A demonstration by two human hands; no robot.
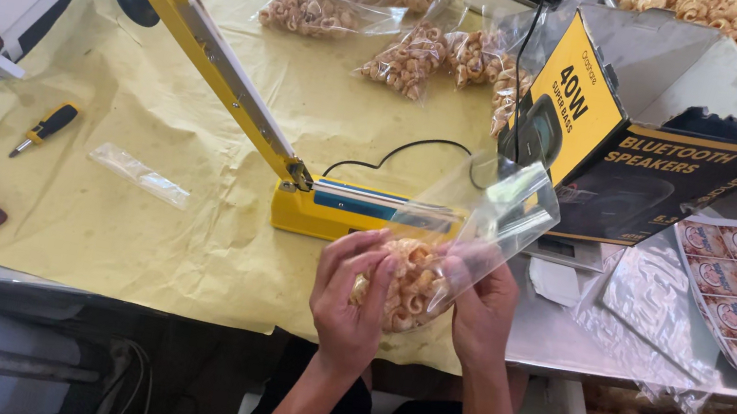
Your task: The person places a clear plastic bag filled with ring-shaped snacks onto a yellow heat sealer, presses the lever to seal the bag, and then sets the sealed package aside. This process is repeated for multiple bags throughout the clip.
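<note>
Clear snack bag (438,267), ring crackers in lower half, cupped between both hands at table's near edge. Long axis tilted up-right, open mouth toward sealer bar. Left hand (352,301) and right hand (482,312) wrapped around filled end. Yellow heat sealer (293,187) just behind, arm raised.

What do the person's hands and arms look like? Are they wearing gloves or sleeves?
No gloves and no sleeves show. The left hand and the right hand are both bare, and so are the forearms up to the bottom edge of the picture. I can see no rings, watch or bracelet on them. The fingernails look short and unpainted. Dark clothing shows below, between the arms.
</note>
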